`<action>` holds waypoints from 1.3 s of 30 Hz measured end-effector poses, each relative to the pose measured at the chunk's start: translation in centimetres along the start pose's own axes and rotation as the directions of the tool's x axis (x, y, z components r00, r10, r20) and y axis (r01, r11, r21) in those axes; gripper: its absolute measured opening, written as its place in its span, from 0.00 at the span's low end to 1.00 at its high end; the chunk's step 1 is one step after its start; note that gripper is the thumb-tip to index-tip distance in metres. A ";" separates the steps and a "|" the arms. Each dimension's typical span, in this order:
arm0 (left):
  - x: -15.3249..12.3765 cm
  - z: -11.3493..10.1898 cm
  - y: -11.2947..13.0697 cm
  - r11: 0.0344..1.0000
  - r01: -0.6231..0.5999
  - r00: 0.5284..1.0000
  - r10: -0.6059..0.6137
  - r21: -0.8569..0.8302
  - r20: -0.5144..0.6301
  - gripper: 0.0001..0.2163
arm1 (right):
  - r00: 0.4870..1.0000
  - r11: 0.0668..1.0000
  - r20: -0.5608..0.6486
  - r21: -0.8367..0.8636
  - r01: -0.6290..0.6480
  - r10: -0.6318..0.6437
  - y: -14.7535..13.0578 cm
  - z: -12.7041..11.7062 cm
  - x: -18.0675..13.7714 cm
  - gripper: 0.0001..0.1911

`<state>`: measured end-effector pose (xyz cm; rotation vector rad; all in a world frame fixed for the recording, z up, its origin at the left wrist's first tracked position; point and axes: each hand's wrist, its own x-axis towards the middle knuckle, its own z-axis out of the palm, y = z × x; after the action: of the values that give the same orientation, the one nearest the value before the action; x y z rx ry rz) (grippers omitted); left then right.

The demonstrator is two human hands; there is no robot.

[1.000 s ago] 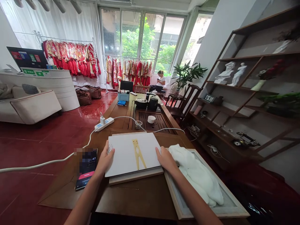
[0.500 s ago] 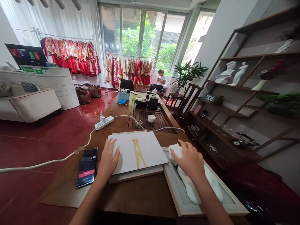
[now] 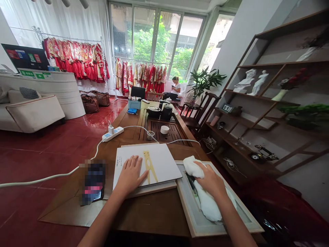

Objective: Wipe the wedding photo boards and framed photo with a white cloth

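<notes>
My left hand [image 3: 130, 175] lies flat with spread fingers on a white board [image 3: 164, 161] that rests on a wooden table [image 3: 151, 216]. A yellow forked tool [image 3: 149, 165] lies on the board just right of those fingers. My right hand [image 3: 211, 180] presses down on a white cloth [image 3: 205, 202], its fingers curled over it. The cloth lies inside a pale picture frame [image 3: 189, 216] to the right of the board.
A phone [image 3: 92, 183] lies left of the board. A white power strip [image 3: 113, 133] with its cable, a tea tray with a small cup [image 3: 165, 129] and kettles [image 3: 167, 112] stand further back. Shelves [image 3: 257, 99] line the right wall. A seated person [image 3: 174, 90] is far back.
My left hand slid from the board's left edge onto its surface. My right hand left the board's right edge and came down on the cloth, bunching it toward me.
</notes>
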<state>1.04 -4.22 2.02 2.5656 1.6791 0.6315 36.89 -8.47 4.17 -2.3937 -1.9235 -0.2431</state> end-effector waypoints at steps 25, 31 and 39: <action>0.2 -0.1 0.0 1.000 0.002 0.999 -0.003 0.022 0.050 0.28 | 0.846 0.846 0.033 0.011 0.532 -0.532 -12.5 -5.0 1.6 0.36; 0.2 0.0 -0.1 1.000 0.012 0.998 -0.013 0.010 0.057 0.28 | 0.872 0.872 0.050 -0.026 0.488 -0.487 -14.5 -5.1 5.8 0.31; 0.3 -0.1 0.3 0.999 0.035 0.998 -0.036 0.018 0.048 0.28 | 0.886 0.887 0.059 -0.015 0.461 -0.459 -16.0 -5.4 8.2 0.29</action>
<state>1.32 -4.11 2.30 2.5345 1.7186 0.5514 22.53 2.14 9.94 -1.9341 -2.5087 -0.2281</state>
